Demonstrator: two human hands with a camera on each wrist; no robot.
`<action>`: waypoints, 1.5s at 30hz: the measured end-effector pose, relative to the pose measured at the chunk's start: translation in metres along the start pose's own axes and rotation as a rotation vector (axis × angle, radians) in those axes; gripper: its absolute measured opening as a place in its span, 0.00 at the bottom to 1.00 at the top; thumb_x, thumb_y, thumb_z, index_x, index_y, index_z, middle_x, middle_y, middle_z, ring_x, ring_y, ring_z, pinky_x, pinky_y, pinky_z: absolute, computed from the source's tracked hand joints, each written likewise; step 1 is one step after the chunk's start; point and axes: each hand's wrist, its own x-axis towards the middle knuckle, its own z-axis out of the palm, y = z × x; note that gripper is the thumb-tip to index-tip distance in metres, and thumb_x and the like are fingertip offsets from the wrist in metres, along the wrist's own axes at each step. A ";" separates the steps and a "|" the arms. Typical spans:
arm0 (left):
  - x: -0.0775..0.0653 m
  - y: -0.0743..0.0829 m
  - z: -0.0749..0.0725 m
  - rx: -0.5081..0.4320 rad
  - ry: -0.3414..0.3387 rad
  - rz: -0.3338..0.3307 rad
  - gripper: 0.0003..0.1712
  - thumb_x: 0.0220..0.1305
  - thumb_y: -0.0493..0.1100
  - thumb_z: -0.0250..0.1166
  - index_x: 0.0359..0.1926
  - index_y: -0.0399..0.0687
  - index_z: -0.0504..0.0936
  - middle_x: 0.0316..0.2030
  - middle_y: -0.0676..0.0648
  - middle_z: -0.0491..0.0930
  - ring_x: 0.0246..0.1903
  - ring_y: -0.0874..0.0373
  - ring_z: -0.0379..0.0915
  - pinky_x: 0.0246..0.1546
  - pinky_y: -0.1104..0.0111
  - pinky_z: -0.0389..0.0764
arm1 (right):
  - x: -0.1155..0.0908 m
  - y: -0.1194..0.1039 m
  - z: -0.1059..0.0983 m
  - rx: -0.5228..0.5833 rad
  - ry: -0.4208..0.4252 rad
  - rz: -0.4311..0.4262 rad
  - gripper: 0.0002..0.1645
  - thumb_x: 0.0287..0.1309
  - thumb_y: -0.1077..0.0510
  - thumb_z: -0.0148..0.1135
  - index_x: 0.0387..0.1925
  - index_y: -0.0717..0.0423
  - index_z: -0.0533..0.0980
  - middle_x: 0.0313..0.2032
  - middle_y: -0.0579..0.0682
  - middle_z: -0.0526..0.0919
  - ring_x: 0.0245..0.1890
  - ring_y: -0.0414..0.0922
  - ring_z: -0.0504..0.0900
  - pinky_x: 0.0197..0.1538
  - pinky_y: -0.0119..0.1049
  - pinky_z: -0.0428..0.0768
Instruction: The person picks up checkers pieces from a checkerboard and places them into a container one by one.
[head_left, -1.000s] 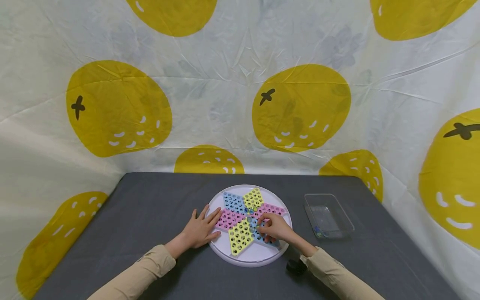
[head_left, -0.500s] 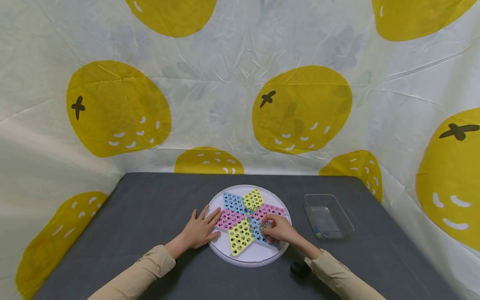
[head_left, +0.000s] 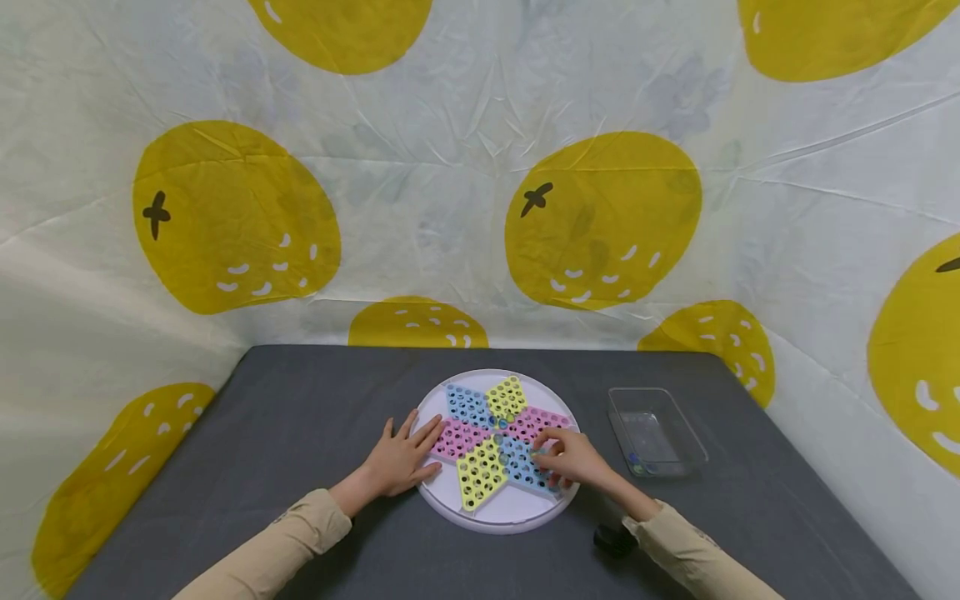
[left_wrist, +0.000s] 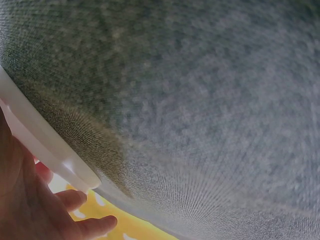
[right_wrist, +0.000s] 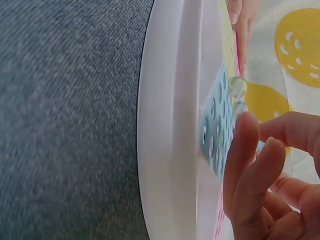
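Patterned fabric backdrop (head_left: 420, 225), white with yellow fruit, stands behind a dark grey table (head_left: 337, 392). On the table, between the two hands, lies the round white board (head_left: 517, 507); the left hand (head_left: 401, 458) rests on its left rim, fingers spread, while the right hand (head_left: 573, 461) is over its near-right blue section (head_left: 517, 460). The board bears a six-pointed star of perforated sections, opposite pairs matching in blue, yellow and pink. A clear rectangular box (head_left: 660, 433) stands to the right, apart from the board. The right hand's fingers are curled with tips drawn together; whether they pinch anything cannot be told. A black object (head_left: 615, 540) shows beside the right cuff. Smallest items: glassy marbles (head_left: 501, 423) clustered about the star's centre, and a few more in the box's near-left corner. Compared with one second ago, the right hand has shifted rightward, exposing more blue section; left hand, board and box are unmoved.
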 end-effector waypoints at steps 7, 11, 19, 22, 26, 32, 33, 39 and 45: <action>0.000 -0.001 0.002 -0.006 -0.004 0.004 0.36 0.63 0.60 0.46 0.66 0.46 0.56 0.67 0.46 0.54 0.64 0.36 0.48 0.52 0.38 0.57 | -0.004 0.002 -0.008 -0.021 0.028 -0.001 0.10 0.50 0.57 0.61 0.33 0.58 0.74 0.19 0.52 0.80 0.12 0.42 0.77 0.16 0.35 0.73; 0.000 -0.001 0.002 -0.009 -0.012 -0.007 0.37 0.63 0.61 0.45 0.67 0.48 0.55 0.67 0.47 0.54 0.65 0.37 0.47 0.53 0.38 0.56 | -0.007 0.002 -0.013 -0.034 0.037 0.012 0.10 0.51 0.56 0.60 0.34 0.58 0.74 0.19 0.50 0.80 0.13 0.42 0.77 0.16 0.34 0.73; 0.004 -0.007 0.013 0.029 0.013 -0.006 0.38 0.62 0.65 0.42 0.67 0.51 0.54 0.68 0.50 0.53 0.65 0.39 0.47 0.53 0.38 0.56 | -0.014 0.008 -0.027 -0.054 0.077 0.021 0.10 0.51 0.58 0.60 0.35 0.58 0.73 0.18 0.52 0.80 0.14 0.46 0.78 0.16 0.34 0.73; 0.003 -0.006 0.012 0.016 0.019 0.003 0.38 0.62 0.64 0.43 0.67 0.49 0.55 0.67 0.48 0.54 0.65 0.38 0.48 0.53 0.38 0.56 | -0.017 0.010 -0.033 -0.063 0.087 0.013 0.10 0.51 0.58 0.59 0.35 0.58 0.73 0.19 0.55 0.81 0.14 0.44 0.77 0.16 0.34 0.72; 0.001 -0.003 0.004 0.005 -0.006 -0.003 0.37 0.63 0.62 0.44 0.67 0.48 0.55 0.67 0.48 0.54 0.65 0.37 0.48 0.53 0.38 0.56 | -0.021 0.014 -0.041 -0.069 0.094 0.015 0.09 0.52 0.59 0.58 0.36 0.58 0.72 0.19 0.55 0.80 0.14 0.42 0.77 0.16 0.35 0.73; 0.002 -0.001 0.001 0.006 -0.024 -0.014 0.36 0.63 0.61 0.44 0.67 0.49 0.55 0.67 0.48 0.54 0.65 0.38 0.48 0.54 0.39 0.56 | -0.026 0.019 -0.050 -0.078 0.104 0.014 0.10 0.53 0.58 0.58 0.37 0.59 0.73 0.19 0.57 0.80 0.15 0.45 0.78 0.17 0.36 0.73; 0.002 -0.001 0.000 0.004 -0.020 -0.013 0.36 0.63 0.61 0.45 0.67 0.49 0.55 0.67 0.48 0.54 0.65 0.38 0.48 0.53 0.38 0.56 | -0.026 0.020 -0.052 -0.081 0.107 0.015 0.10 0.53 0.58 0.58 0.37 0.59 0.73 0.20 0.57 0.80 0.15 0.45 0.79 0.17 0.36 0.73; 0.001 -0.002 0.002 0.002 -0.006 -0.002 0.36 0.63 0.60 0.45 0.67 0.47 0.55 0.67 0.47 0.54 0.64 0.37 0.48 0.53 0.38 0.57 | -0.031 0.024 -0.059 -0.074 0.130 0.028 0.11 0.53 0.57 0.59 0.37 0.59 0.73 0.21 0.58 0.81 0.15 0.45 0.78 0.17 0.36 0.73; 0.001 -0.001 0.001 0.000 -0.011 -0.005 0.36 0.63 0.61 0.45 0.67 0.48 0.54 0.67 0.48 0.54 0.65 0.37 0.48 0.53 0.38 0.56 | -0.035 0.026 -0.065 -0.077 0.150 0.051 0.13 0.53 0.55 0.59 0.37 0.59 0.73 0.22 0.58 0.81 0.15 0.43 0.78 0.17 0.35 0.73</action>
